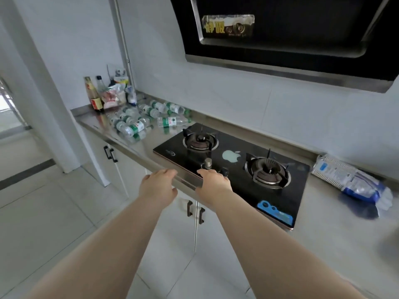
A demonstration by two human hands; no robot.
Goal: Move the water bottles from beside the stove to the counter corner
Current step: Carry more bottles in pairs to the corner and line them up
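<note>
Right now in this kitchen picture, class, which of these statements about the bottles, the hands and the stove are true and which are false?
1. The water bottles lie on their sides on the counter. True.
2. The left hand holds a bottle. False: it is empty, at the counter edge.
3. The stove has two burners. True.
4. A pot sits on the stove. False: both burners are bare.
5. The right hand is near the stove knobs. True.
</note>
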